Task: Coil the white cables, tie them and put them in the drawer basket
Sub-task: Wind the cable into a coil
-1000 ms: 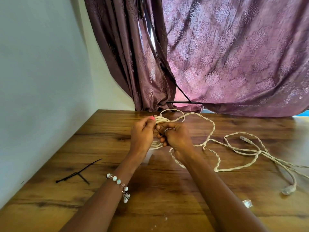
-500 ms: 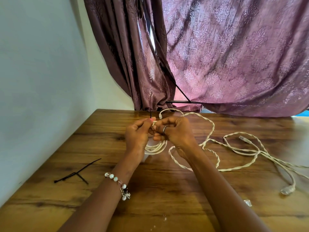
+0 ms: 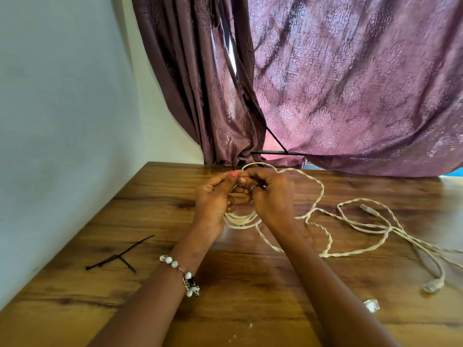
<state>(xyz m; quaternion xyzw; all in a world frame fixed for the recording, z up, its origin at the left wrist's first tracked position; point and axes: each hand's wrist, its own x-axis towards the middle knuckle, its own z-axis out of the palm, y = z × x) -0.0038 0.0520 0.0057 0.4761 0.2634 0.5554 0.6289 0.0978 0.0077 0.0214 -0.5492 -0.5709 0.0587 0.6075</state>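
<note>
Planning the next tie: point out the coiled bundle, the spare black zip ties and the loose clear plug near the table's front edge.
Coiled bundle (image 3: 241,219), head view: on the lower loops showing between the wrists.
Spare black zip ties (image 3: 117,256), head view: where the ties cross.
Loose clear plug (image 3: 371,304), head view: on its body.

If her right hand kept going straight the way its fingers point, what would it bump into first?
The right hand points left, toward the left hand. The two already meet at the fingertips over the cable coil, so it would likely press into the left hand's fingers at once.
</note>
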